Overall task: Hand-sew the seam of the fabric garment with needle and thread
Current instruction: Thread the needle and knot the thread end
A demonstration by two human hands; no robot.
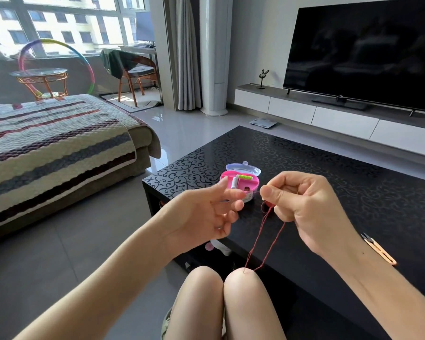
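Two hands meet above the table [353, 187] edge. The left hand [206, 212] pinches what appears to be the needle [255, 191]. Its long axis points right toward the right hand [304, 207], whose curled fingers pinch the red thread [258, 238] just beside the tip (its loop hangs to the knee). No garment is in view.

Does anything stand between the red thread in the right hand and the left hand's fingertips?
Nothing visible does. The right hand pinches the red thread beside the left hand, whose pinched sliver, perhaps the needle, alone spans the gap. The sewing box sits behind.
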